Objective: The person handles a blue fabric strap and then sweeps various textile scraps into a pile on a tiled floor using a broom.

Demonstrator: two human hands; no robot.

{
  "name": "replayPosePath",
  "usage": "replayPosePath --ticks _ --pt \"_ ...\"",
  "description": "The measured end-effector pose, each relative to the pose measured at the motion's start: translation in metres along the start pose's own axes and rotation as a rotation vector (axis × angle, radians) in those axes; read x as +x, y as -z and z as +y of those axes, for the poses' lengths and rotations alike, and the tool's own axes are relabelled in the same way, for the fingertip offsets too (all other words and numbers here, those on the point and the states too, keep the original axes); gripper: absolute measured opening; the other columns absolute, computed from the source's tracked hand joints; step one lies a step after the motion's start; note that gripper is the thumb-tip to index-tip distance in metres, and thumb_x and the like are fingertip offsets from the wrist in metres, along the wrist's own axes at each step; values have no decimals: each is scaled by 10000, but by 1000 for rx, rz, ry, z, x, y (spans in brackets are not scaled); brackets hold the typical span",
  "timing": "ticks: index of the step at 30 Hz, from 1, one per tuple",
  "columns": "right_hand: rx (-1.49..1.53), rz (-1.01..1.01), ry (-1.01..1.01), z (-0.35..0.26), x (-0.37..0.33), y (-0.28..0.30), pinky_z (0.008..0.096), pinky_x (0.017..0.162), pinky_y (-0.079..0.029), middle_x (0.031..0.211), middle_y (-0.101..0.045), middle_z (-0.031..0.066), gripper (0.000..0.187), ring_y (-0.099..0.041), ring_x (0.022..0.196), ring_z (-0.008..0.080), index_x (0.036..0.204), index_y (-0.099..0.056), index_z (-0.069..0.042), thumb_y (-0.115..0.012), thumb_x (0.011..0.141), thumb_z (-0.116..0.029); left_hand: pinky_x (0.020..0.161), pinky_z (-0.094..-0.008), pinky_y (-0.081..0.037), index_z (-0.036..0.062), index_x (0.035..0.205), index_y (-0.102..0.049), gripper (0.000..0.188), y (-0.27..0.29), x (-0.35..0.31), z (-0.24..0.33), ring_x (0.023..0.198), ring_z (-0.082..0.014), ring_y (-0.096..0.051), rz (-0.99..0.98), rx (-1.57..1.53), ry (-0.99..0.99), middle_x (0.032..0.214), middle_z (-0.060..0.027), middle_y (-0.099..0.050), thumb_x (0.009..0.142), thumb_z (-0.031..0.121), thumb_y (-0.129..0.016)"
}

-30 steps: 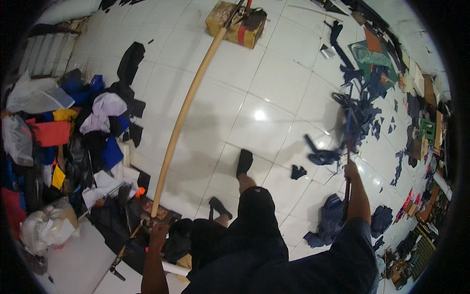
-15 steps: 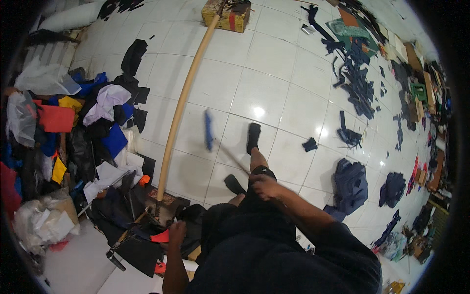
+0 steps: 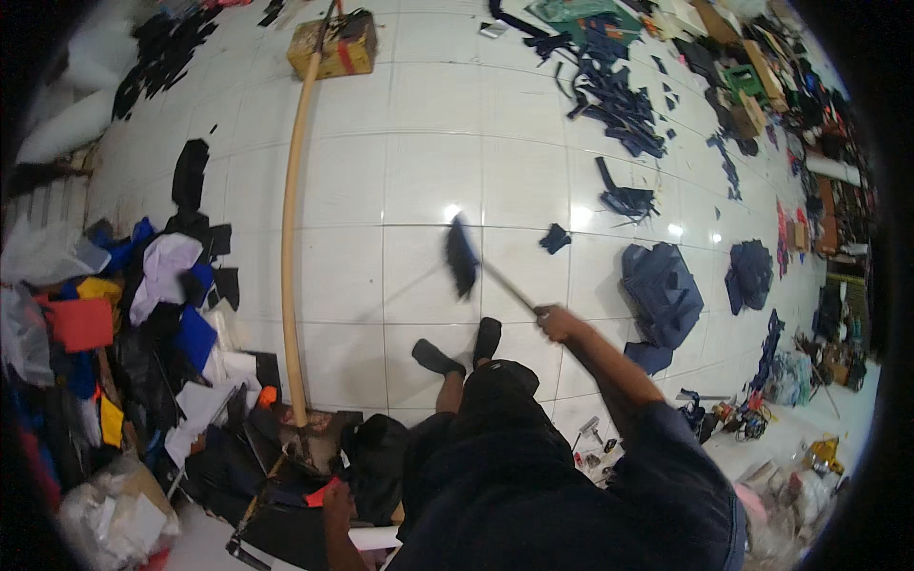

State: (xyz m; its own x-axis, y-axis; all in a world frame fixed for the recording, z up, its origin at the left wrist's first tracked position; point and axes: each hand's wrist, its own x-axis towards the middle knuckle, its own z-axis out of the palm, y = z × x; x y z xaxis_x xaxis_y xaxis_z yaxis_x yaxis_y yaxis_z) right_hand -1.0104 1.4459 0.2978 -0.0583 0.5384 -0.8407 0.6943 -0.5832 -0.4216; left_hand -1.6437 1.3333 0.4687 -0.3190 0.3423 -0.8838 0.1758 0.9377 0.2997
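The broom (image 3: pixel 464 255), a dark, blurred brush head on a thin pale stick, hangs over the glossy white floor tiles (image 3: pixel 419 181) just ahead of the person's feet. The right hand (image 3: pixel 555 322) is closed around the upper end of the stick, arm stretched forward. Sweeping well here likely means low, short strokes with the bristles flat on the tile, pushing the small navy cloth scrap (image 3: pixel 554 238) toward the bigger folded navy fabric pile (image 3: pixel 664 290) to the right. The left hand (image 3: pixel 335 497) sits low beside dark cloth; I cannot tell whether it grips anything. A long smooth wooden pole (image 3: pixel 290 238) runs back toward a cardboard box (image 3: pixel 333 45).
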Motion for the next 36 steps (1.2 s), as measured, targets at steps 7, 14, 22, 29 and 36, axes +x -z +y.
replayPosePath --ticks 7,14,22,29,36 --pt "194 607 -386 37 -73 60 437 682 -512 850 -645 226 356 -629 760 383 1048 -548 25 -531 823 -250 490 -220 -371 73 887 -560 109 -48 34 113 544 -69 -447 -158 147 -301 654 27 -505 899 181 -550" --pt "1392 373 -522 35 -177 -173 300 429 -435 723 -513 62 541 -481 492 152 1137 -524 -72 -409 915 -552 594 -303 -453 45 944 -591 282 -30 84 177 669 -135 -547 -231 548 -271 774 -30 -570 859 314 -602" --pt "1681 621 -578 41 -70 -160 312 421 -407 665 -495 64 450 -449 482 157 1367 -422 -221 -451 947 -382 617 -314 -479 40 1050 -574 373 -65 142 322 731 -180 -554 -172 682 -340 891 -71 -592 906 382 -528" --pt "1698 976 -460 194 54 126 326 385 -396 562 -476 64 473 -455 418 166 1219 -525 -93 -397 946 -457 838 -410 -458 71 1154 -528 324 -174 128 468 954 -234 -542 -346 1441 -897 1064 -116 -591 948 295 -416" --pt "1278 1317 -224 358 106 471 338 368 -425 548 -503 63 257 -495 395 180 960 -516 -37 -382 946 -256 879 -407 -445 61 1226 -491 372 -303 120 571 1029 -239 -535 -335 1342 -821 1163 -118 -565 944 294 -422"
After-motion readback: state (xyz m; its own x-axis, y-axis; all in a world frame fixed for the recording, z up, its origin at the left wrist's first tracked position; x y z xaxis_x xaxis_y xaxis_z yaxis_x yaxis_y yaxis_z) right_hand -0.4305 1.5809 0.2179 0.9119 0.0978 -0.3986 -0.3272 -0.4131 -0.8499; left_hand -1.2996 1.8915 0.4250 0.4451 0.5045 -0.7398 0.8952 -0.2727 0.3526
